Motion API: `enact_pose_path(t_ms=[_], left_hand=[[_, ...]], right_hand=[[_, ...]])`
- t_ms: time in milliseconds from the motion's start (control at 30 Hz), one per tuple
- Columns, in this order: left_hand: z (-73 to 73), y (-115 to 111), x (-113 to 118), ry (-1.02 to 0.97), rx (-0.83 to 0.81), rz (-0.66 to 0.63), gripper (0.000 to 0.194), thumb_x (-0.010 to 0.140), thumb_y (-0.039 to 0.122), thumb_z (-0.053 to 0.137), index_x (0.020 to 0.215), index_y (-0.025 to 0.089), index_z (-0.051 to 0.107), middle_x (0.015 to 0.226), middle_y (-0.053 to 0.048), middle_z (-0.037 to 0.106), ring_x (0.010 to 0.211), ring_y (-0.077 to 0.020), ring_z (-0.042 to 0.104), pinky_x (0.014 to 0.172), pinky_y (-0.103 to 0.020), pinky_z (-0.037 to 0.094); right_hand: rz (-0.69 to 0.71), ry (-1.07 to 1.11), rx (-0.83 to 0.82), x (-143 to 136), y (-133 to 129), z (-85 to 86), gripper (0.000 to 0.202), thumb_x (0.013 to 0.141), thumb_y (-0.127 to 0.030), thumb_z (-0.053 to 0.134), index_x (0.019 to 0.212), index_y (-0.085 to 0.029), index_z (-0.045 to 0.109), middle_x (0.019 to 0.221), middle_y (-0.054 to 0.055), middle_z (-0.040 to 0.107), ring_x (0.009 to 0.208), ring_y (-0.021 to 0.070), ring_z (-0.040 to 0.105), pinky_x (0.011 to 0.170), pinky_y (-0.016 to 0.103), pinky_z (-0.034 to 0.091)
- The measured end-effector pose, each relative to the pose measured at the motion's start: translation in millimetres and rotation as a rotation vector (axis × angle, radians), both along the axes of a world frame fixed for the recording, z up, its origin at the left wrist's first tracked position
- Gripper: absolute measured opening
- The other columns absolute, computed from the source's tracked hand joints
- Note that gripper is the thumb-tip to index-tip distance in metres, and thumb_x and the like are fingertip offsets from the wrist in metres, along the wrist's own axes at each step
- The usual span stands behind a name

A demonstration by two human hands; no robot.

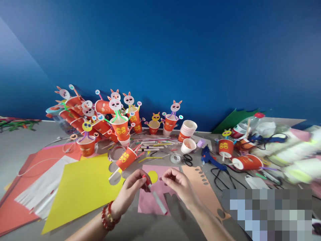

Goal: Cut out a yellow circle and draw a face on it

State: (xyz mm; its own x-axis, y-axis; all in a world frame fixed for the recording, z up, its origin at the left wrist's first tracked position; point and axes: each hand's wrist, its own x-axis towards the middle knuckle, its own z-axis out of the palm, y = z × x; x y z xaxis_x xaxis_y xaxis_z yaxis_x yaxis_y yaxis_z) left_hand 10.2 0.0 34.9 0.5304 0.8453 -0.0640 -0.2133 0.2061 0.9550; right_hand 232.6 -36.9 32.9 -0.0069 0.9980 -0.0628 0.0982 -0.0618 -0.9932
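The fingers of your left hand (134, 184) pinch a marker (158, 201), slanted over the pink paper (145, 205). Your right hand (180, 185) curls over that paper's right side, fingers close together; whether they grip anything, I cannot tell. A yellow circle (152, 176) lies on the pink paper, peach paper (194, 179) right of it.

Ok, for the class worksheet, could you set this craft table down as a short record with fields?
Left hand: left hand gripping a red-and-white marker
Right hand: right hand, fingers bent together; anything held cannot be made out
Between the hands: yellow circle on pink paper
Left side: large yellow sheet
Tools: black-handled scissors, blue glue gun
Behind: red cups with animal faces, stacked paper cups
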Motion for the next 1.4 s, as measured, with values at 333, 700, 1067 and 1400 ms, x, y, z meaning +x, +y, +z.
enact_pose_path(t_ms=[333,700,1067,1400], left_hand=[[-19.1,8.3,-13.8,0.325,0.136,-0.113,0.022,0.092,0.034,0.053,0.099,0.015,0.064,0.072,0.0,0.061,0.06,-0.0147,0.059,0.06,-0.026,0.048],[-28.1,6.2,-11.1,0.457,0.208,-0.107,0.01,0.085,0.026,0.047,0.077,0.02,0.05,0.064,0.002,0.059,0.052,-0.0126,0.053,0.052,-0.023,0.043],[-26.9,6.7,-11.3,0.503,0.253,-0.086,0.017,0.087,0.03,0.05,0.073,0.021,0.046,0.062,0.004,0.054,0.053,-0.0112,0.046,0.05,-0.021,0.036],[-30.4,6.8,-12.3,0.495,0.238,-0.102,0.018,0.089,0.031,0.049,0.076,0.02,0.048,0.072,0.0,0.061,0.053,-0.011,0.046,0.05,-0.021,0.038]], right_hand=[[0.055,-0.271,0.087,-5.9,32.9,-22.2,0.011,0.087,-0.029,0.064,0.08,-0.021,0.063,0.093,0.003,0.066,0.083,0.0188,0.062,0.075,0.029,0.048],[0.095,-0.664,0.287,-24.1,45.5,-36.8,0.017,0.087,-0.007,0.062,0.079,-0.023,0.06,0.092,0.002,0.064,0.094,0.0213,0.059,0.085,0.032,0.047],[0.067,-0.723,0.289,-27.0,44.2,-47.9,0.016,0.09,-0.011,0.062,0.08,-0.023,0.059,0.097,0.002,0.064,0.097,0.0221,0.058,0.084,0.033,0.047],[0.051,-0.767,0.297,-28.8,44.5,-49.7,0.017,0.089,-0.01,0.061,0.079,-0.023,0.057,0.098,0.003,0.065,0.099,0.0227,0.058,0.083,0.032,0.046]])
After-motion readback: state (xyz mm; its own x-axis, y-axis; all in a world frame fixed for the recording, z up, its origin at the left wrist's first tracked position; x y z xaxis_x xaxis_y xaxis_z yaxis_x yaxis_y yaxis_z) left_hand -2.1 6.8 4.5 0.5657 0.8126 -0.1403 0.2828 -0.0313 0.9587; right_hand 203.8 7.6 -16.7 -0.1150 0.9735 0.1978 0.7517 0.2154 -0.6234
